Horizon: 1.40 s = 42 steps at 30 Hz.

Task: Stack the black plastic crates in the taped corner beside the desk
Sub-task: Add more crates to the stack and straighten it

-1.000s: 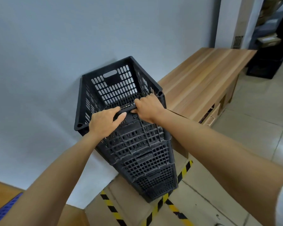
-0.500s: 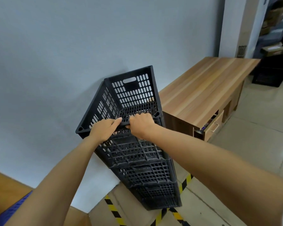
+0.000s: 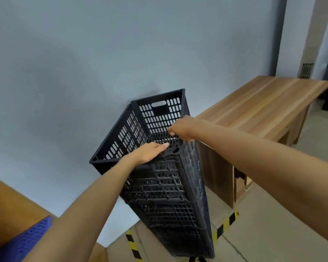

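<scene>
now: hands on the top crate

head view: left hand lies flat, fingers released, on the black crate stack rim. right hand fingers grasp that rim. stack stands inside yellow-black floor tape, beside the table.

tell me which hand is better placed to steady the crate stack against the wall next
Left, probably. The left hand lies flat on the near rim of the top crate; the right hand only reaches its far right corner beside the desk.
</scene>
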### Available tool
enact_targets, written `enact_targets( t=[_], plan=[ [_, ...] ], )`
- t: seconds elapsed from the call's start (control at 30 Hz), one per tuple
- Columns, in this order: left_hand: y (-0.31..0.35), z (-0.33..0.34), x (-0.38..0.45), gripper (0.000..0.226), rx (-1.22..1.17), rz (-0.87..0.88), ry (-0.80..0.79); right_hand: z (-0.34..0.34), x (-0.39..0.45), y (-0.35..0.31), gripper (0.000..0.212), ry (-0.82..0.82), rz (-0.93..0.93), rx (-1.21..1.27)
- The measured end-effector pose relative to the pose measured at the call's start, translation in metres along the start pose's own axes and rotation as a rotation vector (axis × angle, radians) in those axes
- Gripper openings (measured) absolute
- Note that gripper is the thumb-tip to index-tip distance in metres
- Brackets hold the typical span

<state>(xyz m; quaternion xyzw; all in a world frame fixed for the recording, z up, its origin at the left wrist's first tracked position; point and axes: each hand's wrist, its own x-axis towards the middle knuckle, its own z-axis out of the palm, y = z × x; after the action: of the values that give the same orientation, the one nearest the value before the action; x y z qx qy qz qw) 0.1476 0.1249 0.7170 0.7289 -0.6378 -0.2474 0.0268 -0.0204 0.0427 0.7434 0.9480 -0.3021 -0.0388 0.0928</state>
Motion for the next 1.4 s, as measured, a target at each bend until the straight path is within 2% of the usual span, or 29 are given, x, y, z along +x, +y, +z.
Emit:
enact_targets(
  t=[0.13, 0.2, 0.3, 0.37, 0.47, 0.5, 0.6, 0.63, 0.7, 0.83, 1.13, 1.4],
  plan=[
    [0.059, 0.007, 0.013, 0.077, -0.096, -0.004, -0.097, 0.019, 0.002, 0.039, 0.051, 0.076, -0.099, -0.121],
    [0.079, 0.009, 0.026, 0.081, -0.035, -0.094, -0.076, 0.033, 0.011, 0.053, 0.053, 0.077, -0.153, -0.155],
    [0.093, 0.016, 0.045, 0.07, 0.081, -0.218, -0.022, 0.042, 0.019, 0.067, 0.048, 0.108, -0.224, -0.157],
    [0.099, 0.026, 0.051, 0.072, 0.069, -0.275, 0.079, 0.042, 0.023, 0.073, 0.045, 0.121, -0.274, -0.163],
    [0.102, 0.047, 0.047, 0.062, -0.111, -0.336, 0.227, 0.038, 0.028, 0.074, 0.038, 0.081, -0.321, -0.199],
    [0.105, 0.052, 0.041, 0.06, -0.084, -0.348, 0.284, 0.037, 0.03, 0.074, 0.036, 0.076, -0.336, -0.222],
    [0.109, 0.065, 0.036, 0.061, 0.255, -0.345, 0.501, 0.036, 0.039, 0.075, 0.037, 0.132, -0.435, -0.358],
    [0.111, 0.067, 0.036, 0.06, 0.32, -0.332, 0.529, 0.038, 0.041, 0.078, 0.037, 0.166, -0.476, -0.392],
    [0.111, 0.067, 0.038, 0.062, 0.384, -0.309, 0.52, 0.044, 0.043, 0.083, 0.037, 0.243, -0.543, -0.402],
    [0.106, 0.059, 0.041, 0.066, 0.359, -0.26, 0.463, 0.056, 0.052, 0.089, 0.038, 0.363, -0.596, -0.366],
    [0.095, 0.055, 0.034, 0.069, 0.361, -0.166, 0.443, 0.061, 0.058, 0.08, 0.036, 0.426, -0.612, -0.359],
    [0.069, 0.048, 0.024, 0.056, 0.356, -0.134, 0.412, 0.049, 0.051, 0.057, 0.03, 0.396, -0.546, -0.341]
  ],
)
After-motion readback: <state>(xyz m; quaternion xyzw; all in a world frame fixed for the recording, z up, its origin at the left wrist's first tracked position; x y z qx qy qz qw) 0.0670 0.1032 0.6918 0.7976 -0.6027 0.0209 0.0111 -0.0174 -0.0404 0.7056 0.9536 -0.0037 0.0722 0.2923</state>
